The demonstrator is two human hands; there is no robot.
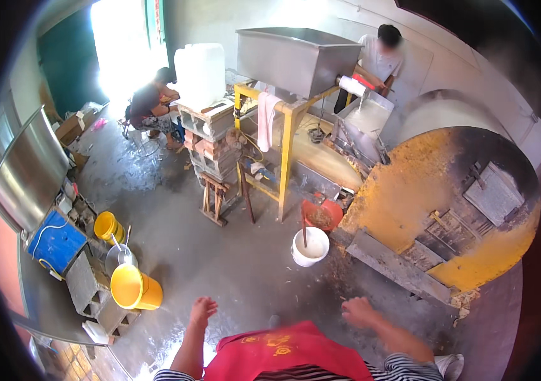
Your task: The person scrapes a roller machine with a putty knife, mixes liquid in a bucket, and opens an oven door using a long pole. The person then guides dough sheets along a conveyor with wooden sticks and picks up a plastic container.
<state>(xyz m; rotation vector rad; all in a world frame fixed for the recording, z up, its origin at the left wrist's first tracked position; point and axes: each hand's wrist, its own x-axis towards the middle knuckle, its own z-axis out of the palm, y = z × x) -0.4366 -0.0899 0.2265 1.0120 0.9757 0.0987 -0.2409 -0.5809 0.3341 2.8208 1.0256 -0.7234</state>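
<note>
My left hand (203, 309) hangs over the grey floor with nothing in it, its fingers loosely bent and a little apart. To the right, my right hand (357, 312) is also bare, fingers slack and partly curled. Between my arms shows a red apron (283, 355) over striped clothing. Neither hand touches anything. Ahead of them, apart from both, stands a white bucket (310, 257) with pale contents and a brown stick (304, 228) upright in it. Beside the left arm is a yellow bucket (150, 293).
A large round stove (404, 197) stands on the right. A steel tank (296, 60) rests on a yellow frame (288, 152). A person in white (381, 63) works behind it; another (150, 105) sits near the bright doorway. Concrete blocks (86, 282) line the left.
</note>
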